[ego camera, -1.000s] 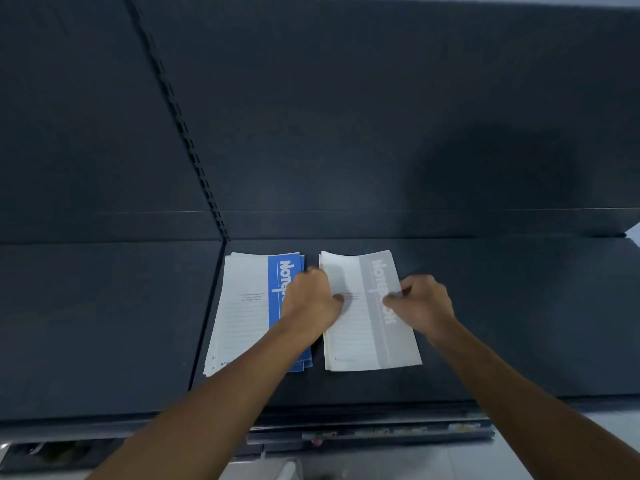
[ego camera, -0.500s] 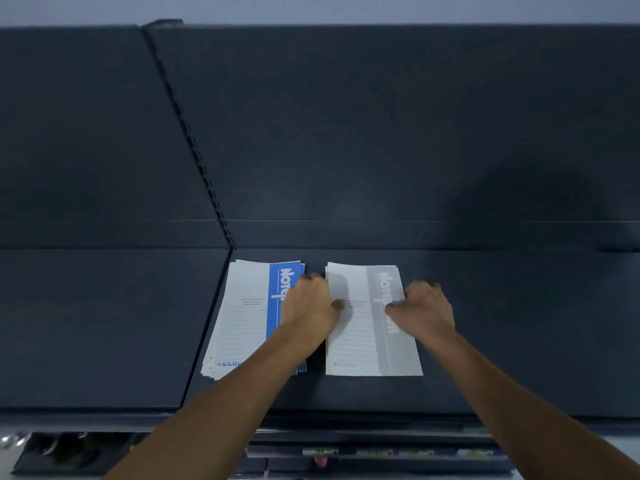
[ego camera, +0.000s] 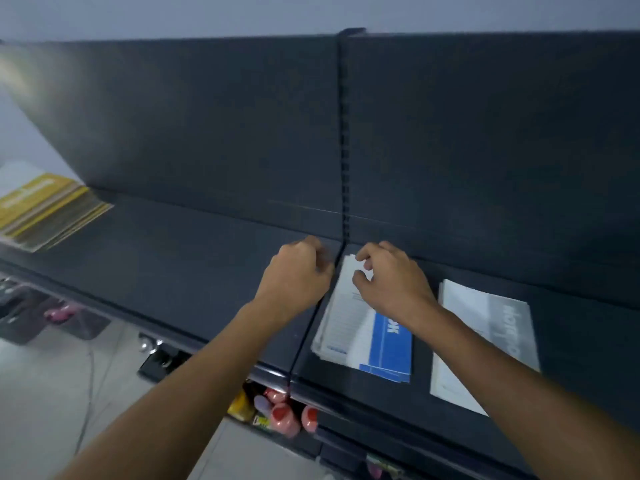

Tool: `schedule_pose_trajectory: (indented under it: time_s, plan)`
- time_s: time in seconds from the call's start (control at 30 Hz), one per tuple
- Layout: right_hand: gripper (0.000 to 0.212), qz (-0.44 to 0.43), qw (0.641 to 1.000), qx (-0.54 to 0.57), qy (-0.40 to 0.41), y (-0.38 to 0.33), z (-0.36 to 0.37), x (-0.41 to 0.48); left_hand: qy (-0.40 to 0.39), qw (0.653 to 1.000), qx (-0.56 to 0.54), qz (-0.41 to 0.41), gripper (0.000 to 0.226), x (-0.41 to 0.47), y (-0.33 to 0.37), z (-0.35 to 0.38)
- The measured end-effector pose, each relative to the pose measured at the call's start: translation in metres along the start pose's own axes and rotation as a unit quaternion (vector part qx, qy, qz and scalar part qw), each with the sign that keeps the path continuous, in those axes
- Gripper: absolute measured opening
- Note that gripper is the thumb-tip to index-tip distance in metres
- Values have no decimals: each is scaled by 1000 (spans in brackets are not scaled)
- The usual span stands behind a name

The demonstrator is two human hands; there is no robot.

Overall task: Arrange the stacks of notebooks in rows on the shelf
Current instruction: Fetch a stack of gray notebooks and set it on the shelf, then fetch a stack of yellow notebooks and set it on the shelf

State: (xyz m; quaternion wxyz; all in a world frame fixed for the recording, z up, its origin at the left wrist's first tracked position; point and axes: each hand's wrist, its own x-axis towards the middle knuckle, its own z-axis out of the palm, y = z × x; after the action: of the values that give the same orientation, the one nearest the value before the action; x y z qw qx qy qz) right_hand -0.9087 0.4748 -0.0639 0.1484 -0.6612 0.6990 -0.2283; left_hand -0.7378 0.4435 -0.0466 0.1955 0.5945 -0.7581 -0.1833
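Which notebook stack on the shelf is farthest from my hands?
The yellow stack, at far left; the blue-banded stack lies under the right hand, the grey stack beside it.

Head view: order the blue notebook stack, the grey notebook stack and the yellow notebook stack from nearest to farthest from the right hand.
From the right hand:
1. blue notebook stack: directly under the hand, by the seam of the shelf.
2. grey notebook stack: beside the blue one, on its right.
3. yellow notebook stack: at the far left end of the shelf.
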Motion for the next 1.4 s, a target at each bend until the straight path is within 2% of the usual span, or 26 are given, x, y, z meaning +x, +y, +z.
schedule_pose_trajectory:
  time_s: [0.27, 0.5, 0.83, 1.13, 1.4]
  plan:
    - [21, -174, 981, 19, -79, -146, 66, 48, 65, 986, 51, -143, 27, -36, -130, -97]
    - [18, -263, 957, 2, -123, -280, 134, 67, 128, 973, 51, -185, 26, -59, -254, -181]
    - [16, -302, 943, 6, -142, -440, 239, 93, 153, 966, 48, -204, 22, -79, -420, -276]
    - [13, -313, 939, 17, -140, -519, 294, 149, 175, 960, 45, -216, 19, -62, -511, -318]
    - [13, -303, 943, 29, -139, -567, 330, 227, 172, 965, 39, -196, 22, 7, -567, -363]
